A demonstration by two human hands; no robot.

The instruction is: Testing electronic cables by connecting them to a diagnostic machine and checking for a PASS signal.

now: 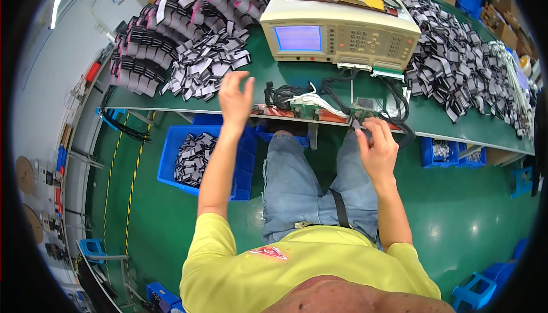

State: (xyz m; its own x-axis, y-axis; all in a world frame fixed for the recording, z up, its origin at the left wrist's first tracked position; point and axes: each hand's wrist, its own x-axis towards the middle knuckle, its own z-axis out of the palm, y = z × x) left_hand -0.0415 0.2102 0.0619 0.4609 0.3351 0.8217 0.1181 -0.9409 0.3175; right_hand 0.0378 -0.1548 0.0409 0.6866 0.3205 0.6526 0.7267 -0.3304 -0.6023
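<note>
My left hand (236, 97) is raised over the front edge of the bench, fingers apart and nothing in them. Just behind it lies a loose heap of short grey ribbon cables with black ends (208, 62). At the bench edge, my right hand (379, 146) is closed, thumb and forefinger pinching a small grey ribbon cable (355, 124). Its far end meets a small clear-topped test fixture (363, 104), and the fingers partly hide it. Black leads (337, 90) and white leads (319, 101) run along the bench beside the fixture.
A beige bench tester (342, 30) with a lit blue screen stands at the back. Bundled ribbon cables (140, 50) are stacked at left; another large heap (445, 56) covers the right. Under the bench sit a blue crate (242, 167) of cables and small blue bins (432, 153).
</note>
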